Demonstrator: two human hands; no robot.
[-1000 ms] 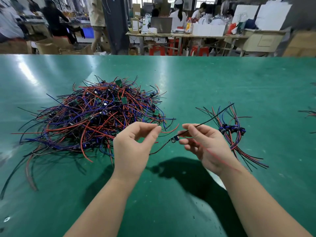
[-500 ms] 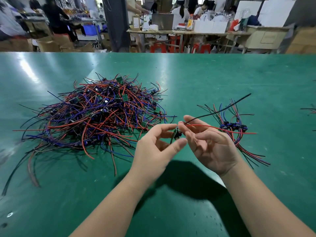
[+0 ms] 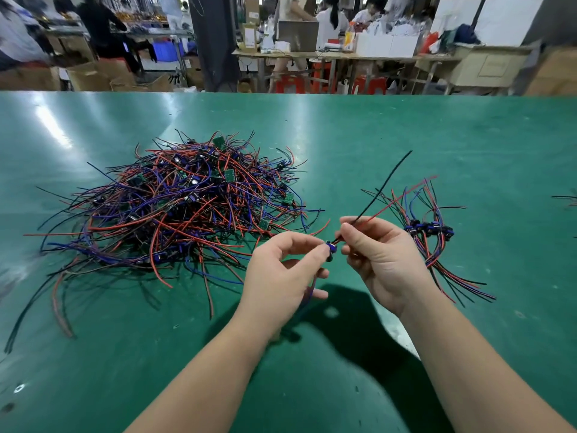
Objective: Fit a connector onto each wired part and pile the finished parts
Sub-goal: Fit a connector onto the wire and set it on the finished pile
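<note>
— What has the person got hold of?

— The left hand (image 3: 281, 276) pinches a small blue plastic connector (image 3: 330, 246) between thumb and forefinger tip, with the other fingers loosely curled. A thin blue wire (image 3: 309, 292) trails down past the palm.

— And the other?

— The right hand (image 3: 384, 260) is closed in a pinch on 2 thin insulated leads just beside the connector. One is a black wire (image 3: 385, 184) that stands up stiff and slightly curved. The other is a red wire (image 3: 399, 196) slanting out to the right. Both hands hover above the table, nearly touching each other.

— Where's the stock?

— To the left, on the smooth, glossy green table (image 3: 406, 126), sits a big tangled heap of wired parts (image 3: 187, 207). Red, blue and black strands loop every way, with little green circuit boards (image 3: 229, 175) caught among them.

— Finished ones?

— A small bundle of finished parts (image 3: 431, 232) lies just right of the right hand. Its blue connectors are lined up side by side, and wires fan out from both ends.

— Behind?

— Blurred workbenches, cardboard boxes (image 3: 93, 78), and people at them.
</note>
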